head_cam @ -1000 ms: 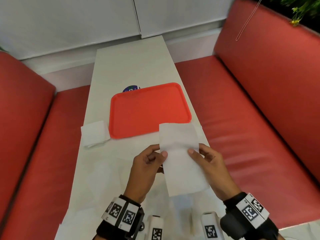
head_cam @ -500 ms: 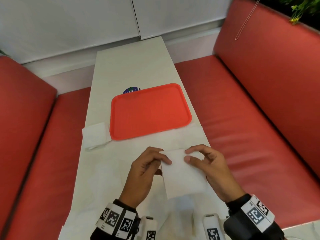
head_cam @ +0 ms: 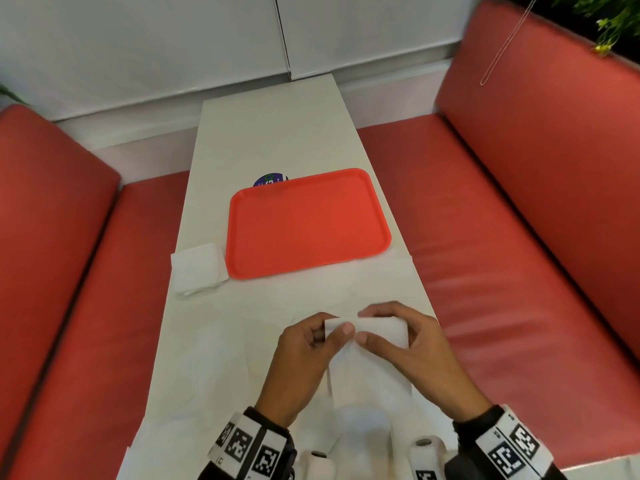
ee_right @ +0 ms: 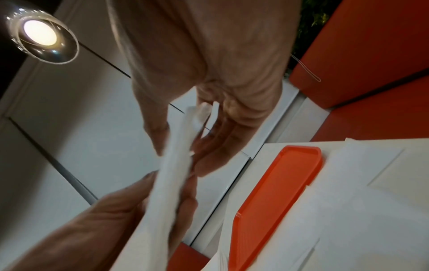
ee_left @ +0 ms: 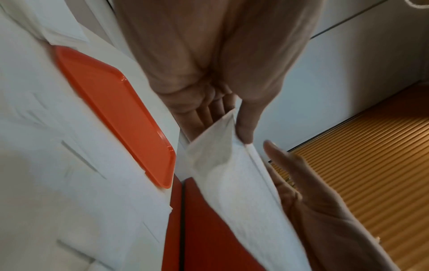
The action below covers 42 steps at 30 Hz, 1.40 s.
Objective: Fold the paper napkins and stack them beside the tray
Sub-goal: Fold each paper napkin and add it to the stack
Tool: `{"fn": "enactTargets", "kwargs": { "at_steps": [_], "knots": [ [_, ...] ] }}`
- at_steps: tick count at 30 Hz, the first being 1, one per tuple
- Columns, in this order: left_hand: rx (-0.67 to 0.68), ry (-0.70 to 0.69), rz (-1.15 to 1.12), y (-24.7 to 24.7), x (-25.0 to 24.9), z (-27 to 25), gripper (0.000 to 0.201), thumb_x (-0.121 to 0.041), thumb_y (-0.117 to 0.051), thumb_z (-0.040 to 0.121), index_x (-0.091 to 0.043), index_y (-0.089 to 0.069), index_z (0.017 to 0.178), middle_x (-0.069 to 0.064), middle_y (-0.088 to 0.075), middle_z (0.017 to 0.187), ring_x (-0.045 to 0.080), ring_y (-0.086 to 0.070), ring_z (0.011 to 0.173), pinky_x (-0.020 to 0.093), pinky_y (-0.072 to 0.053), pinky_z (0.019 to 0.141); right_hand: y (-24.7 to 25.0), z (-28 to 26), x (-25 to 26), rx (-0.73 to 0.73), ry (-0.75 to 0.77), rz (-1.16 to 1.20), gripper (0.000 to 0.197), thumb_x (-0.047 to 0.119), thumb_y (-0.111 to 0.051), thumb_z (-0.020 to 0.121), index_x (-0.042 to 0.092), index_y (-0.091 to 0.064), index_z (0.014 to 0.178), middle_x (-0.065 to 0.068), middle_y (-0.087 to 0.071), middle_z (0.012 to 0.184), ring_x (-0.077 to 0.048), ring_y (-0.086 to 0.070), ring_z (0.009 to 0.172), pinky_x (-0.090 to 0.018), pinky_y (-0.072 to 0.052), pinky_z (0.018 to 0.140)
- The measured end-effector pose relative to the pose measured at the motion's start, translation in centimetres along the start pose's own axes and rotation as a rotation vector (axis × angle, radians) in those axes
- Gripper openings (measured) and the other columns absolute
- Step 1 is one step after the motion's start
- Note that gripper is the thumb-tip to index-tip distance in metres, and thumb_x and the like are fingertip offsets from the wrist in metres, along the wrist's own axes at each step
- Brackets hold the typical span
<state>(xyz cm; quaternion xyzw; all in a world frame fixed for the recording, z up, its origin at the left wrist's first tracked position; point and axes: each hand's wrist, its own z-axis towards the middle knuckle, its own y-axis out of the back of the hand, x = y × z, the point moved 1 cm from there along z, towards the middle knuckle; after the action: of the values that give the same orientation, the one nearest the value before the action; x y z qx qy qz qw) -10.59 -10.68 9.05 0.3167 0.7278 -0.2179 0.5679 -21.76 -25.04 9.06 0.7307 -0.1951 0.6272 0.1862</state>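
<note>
I hold a white paper napkin [head_cam: 369,368] above the near end of the table, doubled over on itself. My left hand [head_cam: 311,348] pinches its top left corner between thumb and fingers; the left wrist view shows that napkin [ee_left: 234,183] gripped there. My right hand [head_cam: 412,344] pinches the top right part, its fingers behind the sheet, and the napkin [ee_right: 171,176] runs blurred between both hands. The orange tray [head_cam: 308,223] lies further up the table. A pile of folded napkins [head_cam: 199,271] sits at the tray's left side.
Unfolded white napkins [head_cam: 214,368] lie spread over the near table top [head_cam: 273,133]. A round dark sticker [head_cam: 270,179] peeks from behind the tray. Red bench seats [head_cam: 519,271] flank the narrow table on both sides; a white wall closes the far end.
The long half-folded napkin was upright between both hands; its top edge has come down toward me, so the sheet is now doubled to about half its length. Both hands moved closer together.
</note>
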Motion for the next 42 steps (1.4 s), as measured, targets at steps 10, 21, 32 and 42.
{"fn": "enactTargets", "kwargs": {
  "at_steps": [10,21,32,42],
  "knots": [
    [0.021,-0.026,0.053,4.0,1.2,-0.1,0.025,-0.037,-0.061,0.095,-0.016,-0.074,0.092,0.003,-0.075,0.085,0.015,-0.071,0.08,0.025,-0.052,0.07,-4.1,1.4,0.2,0.029,-0.118,-0.023,0.016,0.037,-0.074,0.08,0.023,-0.078,0.088,0.008,-0.077,0.095,-0.01,-0.073,0.087,-0.029,-0.06,0.076],
    [0.002,0.21,-0.132,12.4,3.9,1.4,0.036,-0.048,-0.065,0.092,-0.014,-0.075,0.097,0.005,-0.078,0.092,0.019,-0.073,0.084,0.033,-0.059,0.073,-11.1,5.5,-1.0,-0.126,-0.217,-0.018,0.011,0.027,-0.078,0.078,0.017,-0.081,0.079,0.002,-0.079,0.087,-0.016,-0.073,0.081,-0.033,-0.056,0.071],
    [-0.208,0.193,-0.022,27.2,4.1,10.1,0.015,-0.018,-0.07,0.092,-0.006,-0.073,0.084,0.003,-0.073,0.078,0.015,-0.065,0.071,0.023,-0.054,0.061,-15.8,9.7,-3.0,-0.372,-0.233,0.042,0.004,0.015,-0.076,0.08,0.012,-0.078,0.08,-0.011,-0.073,0.077,-0.022,-0.064,0.05,-0.037,-0.055,0.073],
    [-0.559,0.185,0.485,34.6,8.2,18.2,0.023,-0.044,-0.072,0.089,-0.022,-0.075,0.086,-0.012,-0.067,0.074,0.019,-0.061,0.088,0.034,-0.049,0.085,-11.1,6.4,-7.4,-0.566,-0.36,-0.242,0.008,0.011,-0.078,0.082,0.015,-0.075,0.076,-0.001,-0.074,0.069,-0.021,-0.07,0.047,-0.008,-0.05,0.058]
  ]
}}
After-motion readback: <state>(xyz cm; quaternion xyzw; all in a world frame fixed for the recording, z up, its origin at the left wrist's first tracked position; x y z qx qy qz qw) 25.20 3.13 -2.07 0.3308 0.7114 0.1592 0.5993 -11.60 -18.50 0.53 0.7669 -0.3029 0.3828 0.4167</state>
